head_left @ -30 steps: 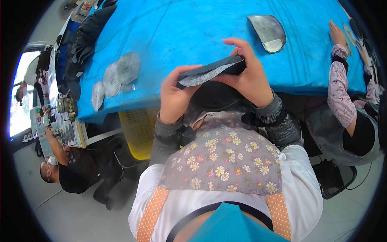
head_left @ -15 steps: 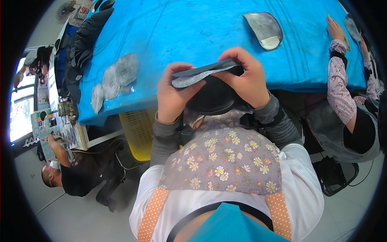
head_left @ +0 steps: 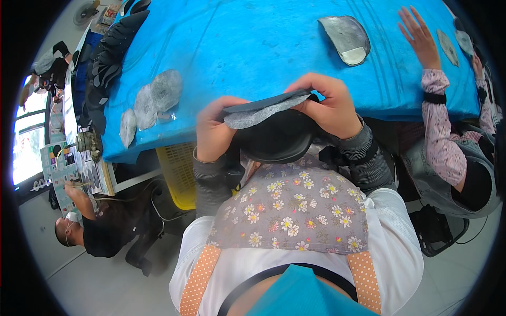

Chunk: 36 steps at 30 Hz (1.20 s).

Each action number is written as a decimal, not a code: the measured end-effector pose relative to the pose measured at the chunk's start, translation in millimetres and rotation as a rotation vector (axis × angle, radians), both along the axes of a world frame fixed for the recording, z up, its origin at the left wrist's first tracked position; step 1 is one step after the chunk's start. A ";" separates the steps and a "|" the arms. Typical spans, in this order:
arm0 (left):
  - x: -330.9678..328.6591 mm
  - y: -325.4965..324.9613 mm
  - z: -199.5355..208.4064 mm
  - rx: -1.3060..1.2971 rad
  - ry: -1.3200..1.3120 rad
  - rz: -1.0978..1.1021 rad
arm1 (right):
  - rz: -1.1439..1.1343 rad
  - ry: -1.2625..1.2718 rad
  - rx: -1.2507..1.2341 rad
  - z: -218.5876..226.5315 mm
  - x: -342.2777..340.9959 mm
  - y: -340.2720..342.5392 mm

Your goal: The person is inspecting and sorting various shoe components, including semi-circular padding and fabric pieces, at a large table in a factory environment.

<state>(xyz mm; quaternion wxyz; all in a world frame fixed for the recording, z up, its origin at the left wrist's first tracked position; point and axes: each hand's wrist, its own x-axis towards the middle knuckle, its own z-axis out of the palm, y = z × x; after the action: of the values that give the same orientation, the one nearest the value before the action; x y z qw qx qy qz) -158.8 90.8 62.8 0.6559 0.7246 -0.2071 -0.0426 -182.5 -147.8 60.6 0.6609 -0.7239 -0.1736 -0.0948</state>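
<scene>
My left hand [head_left: 216, 129] and my right hand [head_left: 333, 108] grip opposite ends of a dark, flexible piece with a grey fibrous side [head_left: 266, 113], just off the table's near edge. Thumbs lie on the side toward me and fingers wrap behind, so the piece bows between them. Directly below it is a smooth black rounded form [head_left: 274, 139] with a curved rim; I cannot tell whether both are one item. Beyond my right hand, a grey, round-ended pad with a pale patch [head_left: 345, 39] lies on the blue-covered table [head_left: 237, 47].
Grey fibrous pieces [head_left: 158, 97] lie left on the table, beside a row of black curved pieces [head_left: 105, 58]. A yellow basket [head_left: 182, 174] stands under the edge. A co-worker's hand [head_left: 419, 39] reaches over the table at right; another person [head_left: 108, 226] sits at left.
Both my hands have come slightly nearer to me and a little farther apart, the piece and the black form moving with them. The right co-worker's hand has lifted and swung left, fingers spread.
</scene>
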 end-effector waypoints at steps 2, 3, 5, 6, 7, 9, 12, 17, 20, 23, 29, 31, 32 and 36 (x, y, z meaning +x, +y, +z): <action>6.5 1.2 -3.7 -0.020 -0.062 0.001 | 0.015 0.040 -0.031 -5.9 4.5 -0.1; 7.8 3.2 -5.1 -0.007 -0.078 0.024 | 0.017 0.026 -0.022 -8.4 5.9 0.9; 6.0 5.4 -8.2 0.019 -0.114 0.065 | 0.018 0.010 -0.010 -11.8 5.1 -2.8; 5.6 7.5 -8.7 0.028 -0.094 0.065 | 0.025 0.009 -0.015 -13.3 5.1 -4.6; 7.2 11.4 -9.2 0.037 -0.071 0.069 | 0.036 0.012 -0.018 -14.8 8.3 -5.2; 9.8 17.6 -9.7 0.064 -0.057 0.044 | 0.060 0.035 -0.015 -16.5 11.2 -8.0; 14.5 23.2 -11.3 0.076 -0.068 -0.013 | 0.059 0.038 -0.005 -19.0 14.6 -6.3; 10.4 12.8 -17.8 -0.070 0.015 -0.006 | -0.016 -0.049 0.023 -22.6 10.6 2.2; 3.4 5.2 -23.7 -0.129 0.068 0.065 | 0.014 0.060 0.034 -27.8 4.4 4.8; -1.7 11.5 -25.7 -0.113 -0.055 0.002 | 0.099 0.111 0.107 -35.2 -2.6 4.6; -6.4 19.9 -27.7 0.020 -0.047 -0.038 | 0.104 0.190 0.117 -39.2 -9.9 1.7; -4.0 13.6 -28.3 -0.041 0.026 -0.058 | 0.074 0.116 0.117 -37.6 -4.7 5.2; -2.9 9.3 -29.0 -0.107 0.041 -0.084 | 0.077 0.080 0.094 -36.4 -1.7 6.3; 2.7 -4.1 -32.1 0.070 -0.107 -0.078 | 0.111 0.009 0.044 -34.0 5.7 8.7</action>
<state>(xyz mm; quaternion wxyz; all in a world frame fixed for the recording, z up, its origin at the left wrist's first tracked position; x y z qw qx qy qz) -156.1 86.7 30.7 0.6160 0.7397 -0.2684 -0.0367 -176.8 -139.1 26.6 0.6816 -0.6990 -0.2083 -0.0588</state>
